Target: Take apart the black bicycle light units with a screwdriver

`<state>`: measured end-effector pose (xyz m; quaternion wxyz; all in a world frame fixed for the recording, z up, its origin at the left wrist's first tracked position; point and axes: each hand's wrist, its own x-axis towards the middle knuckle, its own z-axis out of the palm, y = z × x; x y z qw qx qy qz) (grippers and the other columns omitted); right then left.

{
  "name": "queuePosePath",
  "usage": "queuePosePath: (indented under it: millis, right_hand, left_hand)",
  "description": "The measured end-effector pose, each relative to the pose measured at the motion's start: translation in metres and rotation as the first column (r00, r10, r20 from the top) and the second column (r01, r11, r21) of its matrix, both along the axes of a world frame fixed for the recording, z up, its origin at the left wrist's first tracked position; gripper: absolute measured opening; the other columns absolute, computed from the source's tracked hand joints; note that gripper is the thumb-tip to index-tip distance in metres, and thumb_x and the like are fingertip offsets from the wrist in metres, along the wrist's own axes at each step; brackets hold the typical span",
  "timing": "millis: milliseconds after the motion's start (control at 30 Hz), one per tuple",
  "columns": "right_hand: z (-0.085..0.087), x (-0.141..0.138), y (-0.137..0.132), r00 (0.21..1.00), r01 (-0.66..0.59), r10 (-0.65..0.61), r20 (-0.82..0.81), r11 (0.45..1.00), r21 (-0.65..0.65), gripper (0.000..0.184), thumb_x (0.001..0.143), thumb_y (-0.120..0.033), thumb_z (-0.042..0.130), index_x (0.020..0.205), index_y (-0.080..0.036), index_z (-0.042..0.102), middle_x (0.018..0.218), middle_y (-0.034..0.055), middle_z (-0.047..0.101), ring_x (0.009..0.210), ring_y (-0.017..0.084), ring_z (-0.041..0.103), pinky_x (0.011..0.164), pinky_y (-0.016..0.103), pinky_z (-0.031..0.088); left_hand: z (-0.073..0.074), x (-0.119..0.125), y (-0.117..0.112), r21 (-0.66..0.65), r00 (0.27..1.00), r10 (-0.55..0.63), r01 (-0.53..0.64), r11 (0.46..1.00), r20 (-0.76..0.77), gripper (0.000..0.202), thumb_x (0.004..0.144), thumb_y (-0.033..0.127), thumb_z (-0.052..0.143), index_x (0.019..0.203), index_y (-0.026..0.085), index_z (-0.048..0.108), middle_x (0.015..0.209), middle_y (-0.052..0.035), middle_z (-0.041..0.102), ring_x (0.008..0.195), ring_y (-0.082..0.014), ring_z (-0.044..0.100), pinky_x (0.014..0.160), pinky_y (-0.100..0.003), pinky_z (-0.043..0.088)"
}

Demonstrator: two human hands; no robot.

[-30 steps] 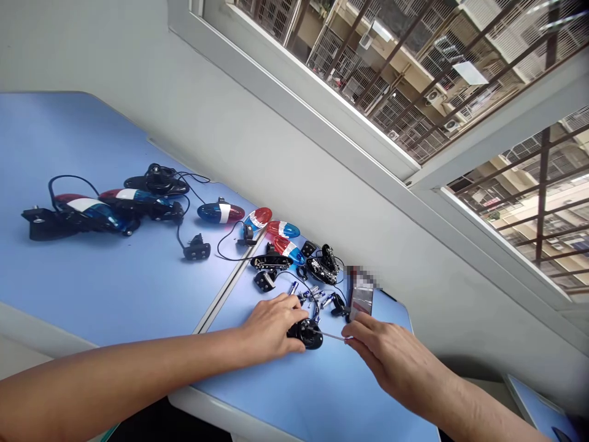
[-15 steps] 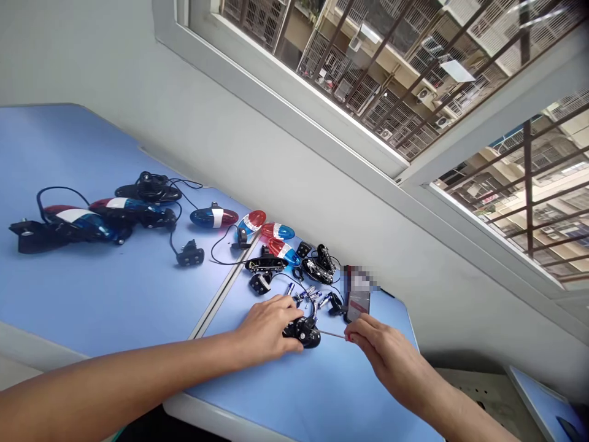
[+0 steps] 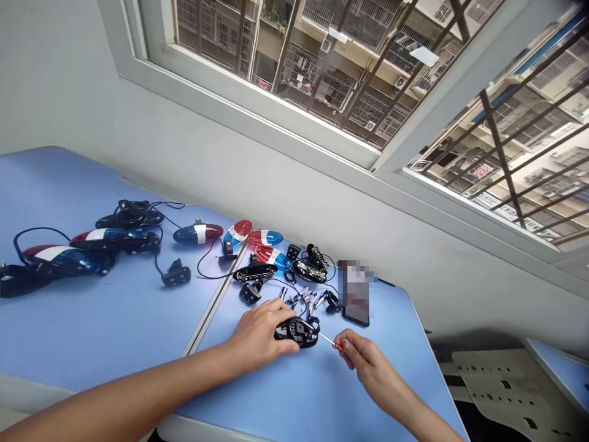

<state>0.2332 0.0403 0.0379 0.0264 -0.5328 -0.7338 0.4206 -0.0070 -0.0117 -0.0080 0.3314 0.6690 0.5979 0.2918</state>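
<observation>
My left hand [image 3: 260,334] rests on the blue table [image 3: 115,325] and grips a black oval casing [image 3: 297,331], pressing it down. My right hand [image 3: 363,359] pinches a small red-handled screwdriver [image 3: 329,341]; its thin shaft points left and its tip meets the casing's right side. Several small batteries [image 3: 306,296] lie just behind the casing.
A phone [image 3: 355,293] lies behind my right hand. More red, white and blue oval light units [image 3: 197,233] with black cables and black brackets [image 3: 175,274] are spread across the table to the left. A seam [image 3: 209,313] splits the two tabletops. Wall and barred window stand behind.
The view has swung, shifting everything lower and leftward. My right hand has drawn nearer to the casing with the screwdriver. My left hand stays on the casing.
</observation>
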Motion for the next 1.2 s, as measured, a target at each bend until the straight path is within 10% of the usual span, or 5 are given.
queuePosePath:
  millis: [200,700,1200]
  right_hand:
    - [-0.021,0.003,-0.006,0.970,0.116,-0.153,-0.191,0.975,-0.192,0.049,0.082,-0.070,0.047,0.081,-0.021,0.052,0.069,-0.0019,0.043,0.061,0.013,0.035,0.049,0.024,0.022]
    - [-0.002,-0.002,0.019,0.904,0.266,-0.366,-0.220,0.886,-0.381,0.046,0.061,-0.063,0.062,0.074,-0.020,0.050,0.068,-0.0033,0.047,0.053,0.007,0.033,0.044,0.022,0.012]
    - [0.028,-0.015,0.047,0.993,0.117,-0.117,-0.017,0.952,0.284,0.015,0.076,-0.037,0.064,0.076,-0.022,0.063,0.072,0.0006,0.062,0.068,0.018,0.052,0.062,0.030,0.035]
  left_hand:
    - [0.001,0.000,0.000,-0.010,1.000,0.005,-0.005,1.000,0.019,0.040,0.074,0.029,0.075,0.113,0.026,0.069,0.110,-0.0010,0.067,0.102,-0.0246,0.062,0.084,-0.033,0.045]
    - [0.009,0.000,0.001,-0.053,1.000,-0.008,0.008,0.999,0.002,0.037,0.076,0.026,0.069,0.113,0.028,0.068,0.111,-0.0009,0.065,0.103,-0.0242,0.061,0.081,-0.031,0.044]
    - [0.006,-0.001,0.000,-0.016,1.000,-0.006,0.006,1.000,0.025,0.042,0.074,0.022,0.067,0.116,0.029,0.067,0.115,-0.0021,0.064,0.107,-0.0262,0.060,0.087,-0.034,0.047]
